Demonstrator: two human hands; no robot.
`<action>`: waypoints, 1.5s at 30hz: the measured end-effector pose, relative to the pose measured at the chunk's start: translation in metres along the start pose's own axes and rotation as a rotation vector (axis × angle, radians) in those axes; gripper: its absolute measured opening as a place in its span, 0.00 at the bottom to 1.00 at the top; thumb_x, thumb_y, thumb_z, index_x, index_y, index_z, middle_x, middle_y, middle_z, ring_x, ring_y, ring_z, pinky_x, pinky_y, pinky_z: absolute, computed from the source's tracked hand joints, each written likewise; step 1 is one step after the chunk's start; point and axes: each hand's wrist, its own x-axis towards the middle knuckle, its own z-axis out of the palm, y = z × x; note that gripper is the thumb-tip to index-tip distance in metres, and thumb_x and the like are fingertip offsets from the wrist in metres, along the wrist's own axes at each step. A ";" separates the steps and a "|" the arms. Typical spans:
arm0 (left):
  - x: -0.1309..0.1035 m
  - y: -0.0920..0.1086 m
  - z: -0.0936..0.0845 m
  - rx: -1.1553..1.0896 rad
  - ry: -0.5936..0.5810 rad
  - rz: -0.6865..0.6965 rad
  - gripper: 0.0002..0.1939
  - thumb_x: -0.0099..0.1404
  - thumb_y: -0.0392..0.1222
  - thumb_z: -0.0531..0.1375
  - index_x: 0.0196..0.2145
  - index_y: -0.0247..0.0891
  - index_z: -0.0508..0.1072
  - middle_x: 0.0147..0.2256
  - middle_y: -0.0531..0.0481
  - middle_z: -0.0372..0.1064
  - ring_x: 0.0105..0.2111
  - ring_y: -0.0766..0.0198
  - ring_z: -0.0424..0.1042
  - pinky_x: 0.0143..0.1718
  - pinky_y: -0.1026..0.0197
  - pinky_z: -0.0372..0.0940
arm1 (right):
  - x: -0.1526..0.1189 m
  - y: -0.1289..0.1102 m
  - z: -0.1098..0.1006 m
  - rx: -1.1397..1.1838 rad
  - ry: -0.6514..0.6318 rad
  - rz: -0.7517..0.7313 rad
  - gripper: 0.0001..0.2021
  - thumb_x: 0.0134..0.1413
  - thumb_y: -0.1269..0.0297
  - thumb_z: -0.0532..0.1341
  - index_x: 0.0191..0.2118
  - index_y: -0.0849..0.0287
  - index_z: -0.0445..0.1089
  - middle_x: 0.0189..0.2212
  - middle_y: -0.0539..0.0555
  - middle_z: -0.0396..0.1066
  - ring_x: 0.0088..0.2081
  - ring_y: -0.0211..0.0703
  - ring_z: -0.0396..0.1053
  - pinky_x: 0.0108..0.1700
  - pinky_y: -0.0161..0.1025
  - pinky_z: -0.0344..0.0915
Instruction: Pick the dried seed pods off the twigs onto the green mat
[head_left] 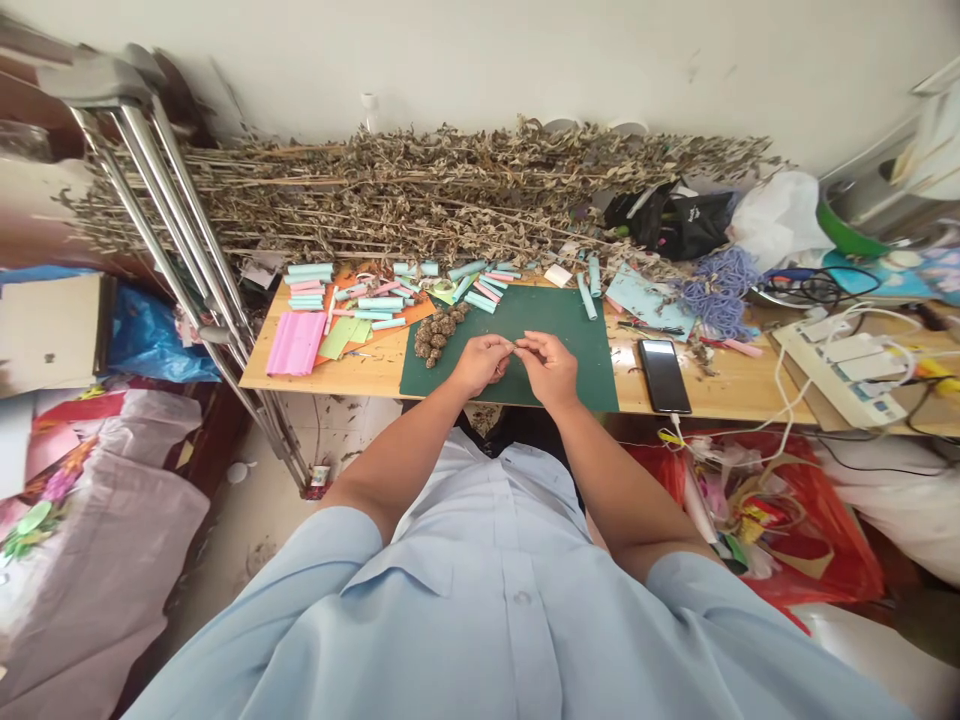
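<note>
Green mat (596, 360), centre frame, likely shielding the tabletop (375, 376). Above it, left hand (484, 366) and right hand (550, 370): narrow pinches, tips meeting, presumably for fine control; cannot tell what's held. Counted: two hands, one brown knobbly cluster (437, 332) on mat's upper left, one phone (664, 376) right of centre.

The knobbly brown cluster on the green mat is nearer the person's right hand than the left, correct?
Not quite: in the head view, the knobbly brown cluster is nearer the left hand than the right hand. It does lie on the green mat.
</note>
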 end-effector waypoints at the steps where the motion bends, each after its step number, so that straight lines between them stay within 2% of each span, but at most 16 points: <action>1: 0.000 0.000 0.000 0.008 0.006 -0.002 0.13 0.58 0.48 0.66 0.29 0.36 0.69 0.15 0.58 0.58 0.12 0.74 0.51 0.16 0.66 0.42 | -0.002 0.002 0.002 0.019 0.021 0.017 0.16 0.58 0.56 0.67 0.50 0.56 0.74 0.42 0.57 0.81 0.41 0.46 0.80 0.47 0.47 0.78; 5: -0.001 0.000 0.001 0.020 0.010 -0.011 0.16 0.58 0.51 0.67 0.29 0.37 0.69 0.15 0.58 0.58 0.13 0.74 0.52 0.16 0.67 0.42 | -0.006 0.006 0.003 -0.008 0.057 -0.001 0.16 0.58 0.55 0.67 0.49 0.55 0.76 0.43 0.57 0.80 0.38 0.44 0.78 0.43 0.45 0.78; 9: 0.000 -0.001 -0.001 0.001 -0.003 0.005 0.17 0.58 0.52 0.68 0.30 0.36 0.69 0.16 0.58 0.58 0.13 0.74 0.52 0.16 0.67 0.43 | -0.008 0.002 -0.003 -0.102 0.012 -0.114 0.14 0.60 0.55 0.66 0.49 0.54 0.78 0.44 0.57 0.79 0.35 0.43 0.76 0.39 0.44 0.77; 15: 0.002 -0.005 -0.002 0.061 -0.007 0.037 0.14 0.59 0.50 0.65 0.29 0.36 0.70 0.16 0.58 0.59 0.13 0.74 0.53 0.16 0.67 0.44 | -0.009 0.001 -0.005 -0.220 -0.026 -0.276 0.10 0.67 0.61 0.59 0.45 0.54 0.78 0.41 0.57 0.79 0.44 0.47 0.76 0.49 0.47 0.75; 18: 0.001 -0.006 -0.001 0.162 0.023 0.058 0.12 0.61 0.49 0.63 0.30 0.36 0.71 0.16 0.58 0.59 0.14 0.74 0.53 0.17 0.66 0.46 | -0.010 0.004 -0.006 -0.297 -0.053 -0.327 0.11 0.68 0.64 0.56 0.44 0.55 0.76 0.40 0.59 0.78 0.42 0.48 0.76 0.48 0.46 0.74; 24: -0.002 -0.003 0.004 0.402 0.054 0.118 0.12 0.62 0.47 0.61 0.28 0.35 0.72 0.17 0.57 0.62 0.17 0.73 0.58 0.22 0.67 0.54 | -0.013 0.006 -0.007 -0.374 -0.015 -0.277 0.08 0.64 0.65 0.56 0.36 0.55 0.73 0.33 0.56 0.76 0.35 0.46 0.73 0.41 0.43 0.72; 32: -0.003 -0.001 0.004 0.394 0.039 0.089 0.14 0.63 0.50 0.61 0.30 0.35 0.73 0.17 0.57 0.62 0.17 0.73 0.57 0.22 0.67 0.54 | -0.007 0.009 -0.009 -0.149 0.056 -0.015 0.08 0.63 0.62 0.59 0.38 0.56 0.75 0.32 0.53 0.76 0.32 0.44 0.72 0.38 0.42 0.71; 37: -0.002 -0.001 0.004 0.437 0.040 0.105 0.13 0.63 0.49 0.61 0.30 0.35 0.74 0.18 0.56 0.63 0.18 0.72 0.59 0.23 0.67 0.56 | -0.008 0.008 -0.007 -0.200 0.017 -0.113 0.09 0.66 0.61 0.58 0.37 0.54 0.75 0.33 0.53 0.76 0.34 0.44 0.73 0.41 0.43 0.71; 41: -0.001 -0.001 0.004 0.455 0.073 0.106 0.12 0.64 0.48 0.61 0.29 0.36 0.74 0.18 0.56 0.63 0.19 0.72 0.60 0.23 0.67 0.56 | -0.009 0.005 -0.007 -0.200 -0.023 -0.224 0.10 0.69 0.63 0.56 0.42 0.54 0.76 0.38 0.56 0.78 0.40 0.47 0.75 0.45 0.45 0.73; 45: -0.001 -0.001 0.005 0.425 0.089 0.082 0.12 0.63 0.47 0.61 0.27 0.36 0.72 0.18 0.56 0.62 0.18 0.72 0.58 0.21 0.67 0.55 | -0.009 0.007 -0.006 -0.209 -0.042 -0.274 0.11 0.69 0.63 0.55 0.46 0.53 0.75 0.40 0.58 0.78 0.42 0.48 0.76 0.46 0.47 0.74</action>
